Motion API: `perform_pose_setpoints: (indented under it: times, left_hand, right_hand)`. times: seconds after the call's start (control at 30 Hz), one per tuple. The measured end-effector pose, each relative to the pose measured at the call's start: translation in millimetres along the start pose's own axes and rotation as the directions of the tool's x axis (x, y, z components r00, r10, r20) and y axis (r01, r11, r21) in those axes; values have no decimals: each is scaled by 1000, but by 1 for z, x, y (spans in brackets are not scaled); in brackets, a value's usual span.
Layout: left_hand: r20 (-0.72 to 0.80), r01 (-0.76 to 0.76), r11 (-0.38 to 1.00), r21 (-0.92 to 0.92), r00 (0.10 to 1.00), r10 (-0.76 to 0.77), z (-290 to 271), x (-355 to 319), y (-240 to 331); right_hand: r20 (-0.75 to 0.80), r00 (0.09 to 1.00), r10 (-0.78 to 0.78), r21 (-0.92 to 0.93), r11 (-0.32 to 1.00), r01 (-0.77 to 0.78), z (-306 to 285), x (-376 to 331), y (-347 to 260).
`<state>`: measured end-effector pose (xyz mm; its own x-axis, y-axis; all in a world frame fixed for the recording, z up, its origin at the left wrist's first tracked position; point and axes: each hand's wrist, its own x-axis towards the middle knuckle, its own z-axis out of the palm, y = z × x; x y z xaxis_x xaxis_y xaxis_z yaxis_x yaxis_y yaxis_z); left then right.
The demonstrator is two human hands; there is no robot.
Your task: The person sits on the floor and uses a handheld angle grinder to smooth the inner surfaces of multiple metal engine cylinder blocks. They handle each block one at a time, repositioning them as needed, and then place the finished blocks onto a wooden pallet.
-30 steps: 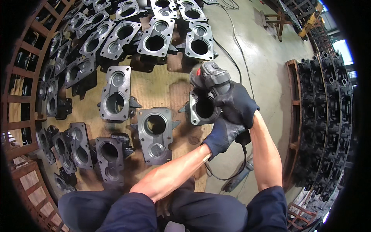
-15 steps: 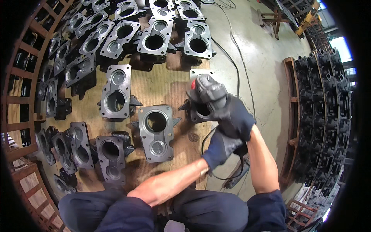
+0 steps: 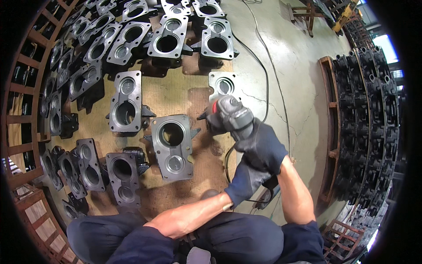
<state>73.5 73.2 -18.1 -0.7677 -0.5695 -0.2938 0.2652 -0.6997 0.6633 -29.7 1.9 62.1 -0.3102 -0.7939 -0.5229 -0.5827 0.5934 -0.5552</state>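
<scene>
The right hand, in a dark blue and black glove, is closed around the body of a grey-and-black handheld power tool with a red part at its head. The left hand, gloved the same, is lower and behind; I judge that it grasps the rear of this tool, but its fingers are partly hidden from me. The flat-faced grey metal casting with round openings lies ahead of the hands and to their left, at the right edge of the tan ribbed sheet. Its long axis points away from the person, and the right hand is the nearer one. The tool head covers its near part, so I cannot tell whether they touch. A similar grey casting lies apart, to the left.
</scene>
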Motion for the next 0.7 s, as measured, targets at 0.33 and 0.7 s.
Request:
perform_pose_setpoints:
  times: [0.33,0.7]
  left_hand:
    - [1,-212,946,243,976,219,-22,53,49]
    - [97,-41,996,79,995,33,21,68,39]
  right_hand:
    - [-8,997,-77,6,997,77,-23,68,-13]
    - [-135,991,11,-5,1000,-12,-59,47,32]
